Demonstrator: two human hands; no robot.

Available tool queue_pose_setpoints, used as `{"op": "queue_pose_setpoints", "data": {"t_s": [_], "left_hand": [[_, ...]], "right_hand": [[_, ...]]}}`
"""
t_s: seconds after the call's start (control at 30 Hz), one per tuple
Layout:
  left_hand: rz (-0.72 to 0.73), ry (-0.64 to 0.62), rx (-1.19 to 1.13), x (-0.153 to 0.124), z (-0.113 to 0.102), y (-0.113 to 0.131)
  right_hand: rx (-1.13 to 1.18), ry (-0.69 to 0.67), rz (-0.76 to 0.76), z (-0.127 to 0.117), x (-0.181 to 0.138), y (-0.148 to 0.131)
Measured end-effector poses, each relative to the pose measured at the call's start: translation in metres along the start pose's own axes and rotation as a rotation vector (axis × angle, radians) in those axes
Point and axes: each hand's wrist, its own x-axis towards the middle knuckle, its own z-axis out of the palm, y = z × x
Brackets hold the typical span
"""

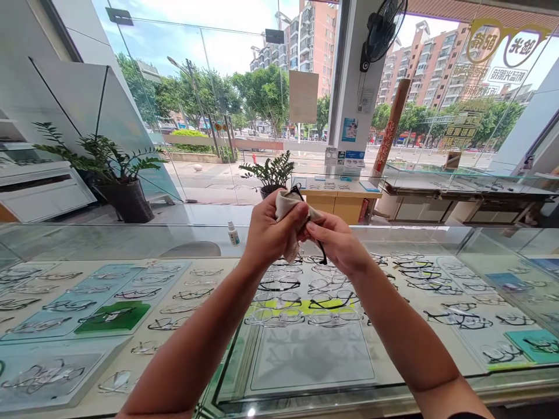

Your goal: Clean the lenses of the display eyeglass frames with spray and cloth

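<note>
My left hand (269, 233) is closed around a beige cleaning cloth (286, 205), held up above the glass display counter (305, 361). My right hand (338, 241) pinches a pair of black-framed glasses (322, 251) against that cloth; one dark temple hangs down below my fingers and part of the frame pokes out above the cloth. Most of the glasses are hidden by the cloth and my fingers. Both hands meet at the middle of the view.
Under the glass lie several rows of spectacle frames (279, 285). A small spray bottle (233, 233) stands on the counter left of my hands. Potted plants (113, 169) stand behind, with another counter (336, 195) and a wall fan (382, 29) beyond.
</note>
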Motion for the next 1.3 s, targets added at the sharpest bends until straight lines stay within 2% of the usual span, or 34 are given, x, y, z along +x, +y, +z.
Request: {"op": "queue_pose_setpoints", "data": {"t_s": [0.1,0.17,0.33,0.47,0.67,0.8,0.97,1.07,1.17,1.3], "left_hand": [[0.054,0.13,0.061,-0.002,0.0,-0.003],[0.016,0.165,0.075,-0.001,-0.002,-0.007],[-0.128,0.097,-0.037,0.007,-0.007,-0.012],[-0.086,0.122,-0.031,0.014,-0.011,-0.006],[-0.041,0.12,0.108,0.019,-0.026,0.002],[0.062,0.119,0.167,0.017,-0.028,0.005],[0.165,0.018,0.302,0.008,-0.027,0.018],[0.303,-0.034,0.482,0.003,-0.028,0.027],[0.458,-0.149,0.637,0.003,-0.029,0.033],[0.587,-0.221,0.79,0.005,-0.027,0.034]], "right_hand": [[-0.042,-0.036,-0.013,0.001,0.0,0.005],[-0.068,-0.03,-0.016,0.0,0.001,0.006],[-0.02,0.038,0.03,-0.008,0.002,-0.003],[0.059,0.095,0.017,-0.019,-0.001,-0.015],[0.02,0.098,-0.006,-0.03,-0.004,-0.028],[0.0,0.082,0.02,-0.032,-0.006,-0.032],[-0.077,-0.013,0.096,-0.037,-0.01,-0.04],[-0.089,-0.103,0.126,-0.041,-0.013,-0.044],[-0.105,-0.17,0.139,-0.044,-0.015,-0.048],[-0.151,-0.191,0.161,-0.043,-0.016,-0.051]]}}
